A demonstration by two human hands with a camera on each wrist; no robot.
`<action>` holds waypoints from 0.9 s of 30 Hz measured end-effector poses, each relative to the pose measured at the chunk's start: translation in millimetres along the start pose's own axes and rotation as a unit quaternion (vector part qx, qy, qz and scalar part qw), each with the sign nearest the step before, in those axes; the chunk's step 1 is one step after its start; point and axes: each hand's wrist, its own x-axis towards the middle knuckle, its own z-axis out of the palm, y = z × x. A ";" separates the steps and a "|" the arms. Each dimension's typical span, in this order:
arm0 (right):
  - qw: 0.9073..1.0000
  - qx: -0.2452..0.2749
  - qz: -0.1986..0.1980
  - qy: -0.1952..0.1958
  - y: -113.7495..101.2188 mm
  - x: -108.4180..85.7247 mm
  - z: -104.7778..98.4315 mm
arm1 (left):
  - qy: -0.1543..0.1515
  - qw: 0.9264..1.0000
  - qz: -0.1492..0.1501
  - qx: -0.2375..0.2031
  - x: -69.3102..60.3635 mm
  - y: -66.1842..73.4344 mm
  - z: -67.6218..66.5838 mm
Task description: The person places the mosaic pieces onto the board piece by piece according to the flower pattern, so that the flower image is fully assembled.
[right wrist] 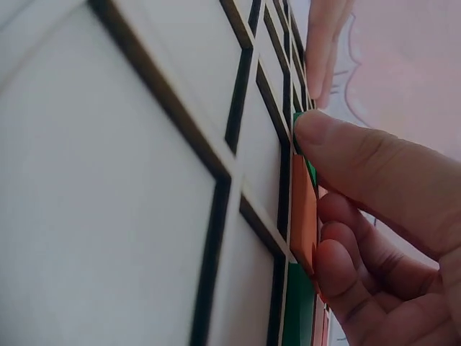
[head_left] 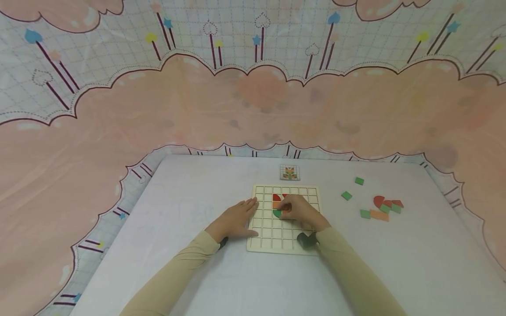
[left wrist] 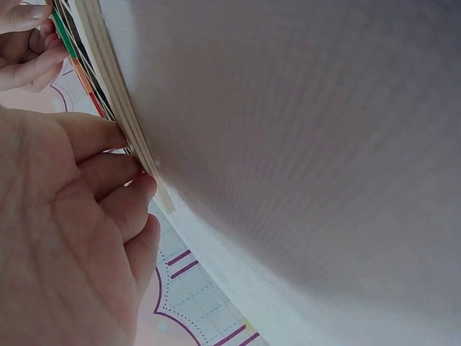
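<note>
In the head view a pale wooden grid board point(head_left: 262, 242) lies on the table. Along its left edge rests my left hand point(head_left: 236, 219), fingertips and thumb touching the rim. My right hand point(head_left: 301, 212) is over the board's middle, fingers bent downward. In the right wrist view its thumb and fingertips pinch an orange piece point(right wrist: 303, 209) at the grid, with green point(right wrist: 299, 310) beside it. Red point(head_left: 276, 197), orange point(head_left: 275, 205) and green point(head_left: 277, 213) pieces form a column in the cells; the right hand hides part of the pattern.
Behind the board lies a small pattern card point(head_left: 290, 172). Loose pieces lie to the right: green squares point(head_left: 346, 195), an orange rectangle point(head_left: 380, 215) and a red rounded piece point(head_left: 378, 201), some overlapping. A patterned cloth point(head_left: 221, 109) surrounds the white table point(head_left: 189, 184).
</note>
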 end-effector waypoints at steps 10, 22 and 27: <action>1.000 -0.001 -0.012 0.003 -0.9 0.3 -1.1 | 0.002 1.000 0.004 0.009 0.8 -1.0 -0.8; 0.999 0.041 0.000 0.005 5.1 -4.7 -7.5 | 0.005 1.000 0.008 0.006 1.2 -2.2 0.9; 0.998 0.064 -0.023 0.003 15.7 -8.7 -17.6 | 0.003 1.000 0.010 0.005 1.4 -3.0 1.8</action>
